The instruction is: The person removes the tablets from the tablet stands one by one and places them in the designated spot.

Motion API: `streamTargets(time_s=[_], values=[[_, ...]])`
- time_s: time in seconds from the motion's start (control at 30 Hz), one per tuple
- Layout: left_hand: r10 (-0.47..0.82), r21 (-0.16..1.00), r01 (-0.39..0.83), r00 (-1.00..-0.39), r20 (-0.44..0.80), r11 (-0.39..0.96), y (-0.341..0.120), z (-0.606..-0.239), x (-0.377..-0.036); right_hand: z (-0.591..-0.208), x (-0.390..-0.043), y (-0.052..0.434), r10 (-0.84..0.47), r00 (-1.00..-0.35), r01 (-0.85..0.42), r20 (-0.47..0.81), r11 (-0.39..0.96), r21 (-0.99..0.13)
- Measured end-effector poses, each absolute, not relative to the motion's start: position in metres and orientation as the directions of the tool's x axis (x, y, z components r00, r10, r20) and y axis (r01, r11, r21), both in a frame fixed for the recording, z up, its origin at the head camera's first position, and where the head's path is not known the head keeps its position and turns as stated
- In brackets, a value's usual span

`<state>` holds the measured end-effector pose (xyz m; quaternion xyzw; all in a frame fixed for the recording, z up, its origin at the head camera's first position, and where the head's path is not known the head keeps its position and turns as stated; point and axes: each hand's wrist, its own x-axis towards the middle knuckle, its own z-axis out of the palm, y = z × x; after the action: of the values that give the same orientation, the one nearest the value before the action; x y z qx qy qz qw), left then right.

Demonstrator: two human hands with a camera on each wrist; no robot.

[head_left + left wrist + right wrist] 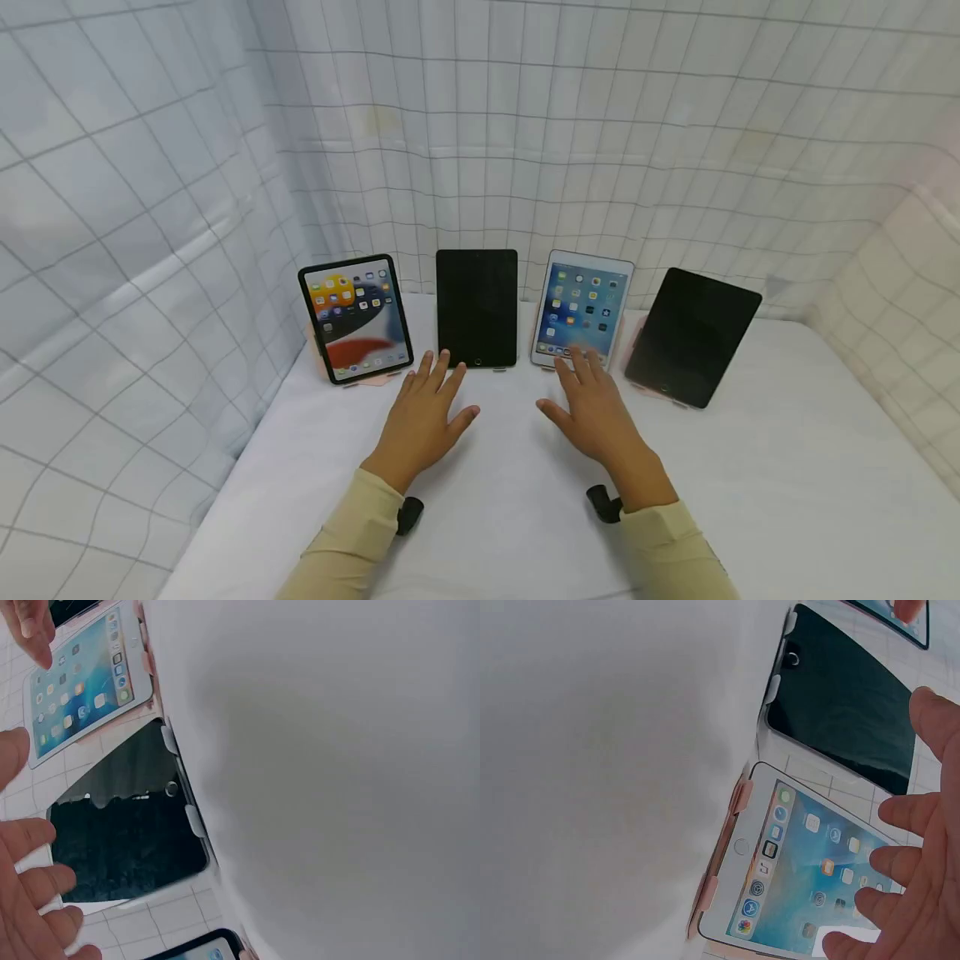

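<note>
Both hands hover palm down over the white table with fingers spread, holding nothing. My left hand point(423, 417) is nearest the dark-screened tablet point(477, 308) at centre left. My right hand point(596, 412) reaches toward the white tablet point(583, 304), its fingertips overlapping the lower screen in the head view. That white tablet's screen point(825, 862) is lit with app icons. At far left leans a black-framed tablet point(356, 317) with a lit, colourful screen. Another dark-screened tablet point(693, 337) leans tilted at far right. Whether any fingertip touches a screen, I cannot tell.
Pinkish stands point(709, 892) prop up tablets along the back of the white table point(495, 500). Grid-patterned white cloth point(465, 125) hangs behind and at both sides. Dark wrist-worn devices point(602, 504) show at the cuffs of the light sleeves point(348, 533).
</note>
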<state>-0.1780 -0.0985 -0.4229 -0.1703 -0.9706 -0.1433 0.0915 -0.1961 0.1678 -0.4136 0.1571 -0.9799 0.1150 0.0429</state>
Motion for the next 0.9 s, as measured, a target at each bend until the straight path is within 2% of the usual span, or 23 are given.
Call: streamTargets(time_s=[0.23,0.47,0.7,0.8,0.9], values=[[0.379,0.245,0.433,-0.894,0.237,0.868,-0.115,-0.422,-0.184,-0.412,-0.206,0.167,-0.414,-0.901,-0.431,0.128,0.887,-0.166],[0.410,0.282,0.485,-0.866,0.286,0.828,-0.124,-0.422,-0.187,-0.418,-0.211,0.162,-0.473,-0.866,-0.500,0.163,0.825,-0.263],[0.384,0.342,0.484,-0.866,0.320,0.806,-0.137,-0.423,-0.186,-0.428,-0.216,0.157,-0.543,-0.813,-0.580,0.208,0.785,-0.219],[0.365,0.365,0.475,-0.870,0.333,0.800,-0.142,-0.421,-0.188,-0.426,-0.220,0.154,-0.557,-0.790,-0.606,0.257,0.773,-0.190],[0.351,0.373,0.476,-0.866,0.355,0.797,-0.148,-0.419,-0.189,-0.421,-0.225,0.150,-0.577,-0.776,-0.621,0.254,0.768,-0.157]])
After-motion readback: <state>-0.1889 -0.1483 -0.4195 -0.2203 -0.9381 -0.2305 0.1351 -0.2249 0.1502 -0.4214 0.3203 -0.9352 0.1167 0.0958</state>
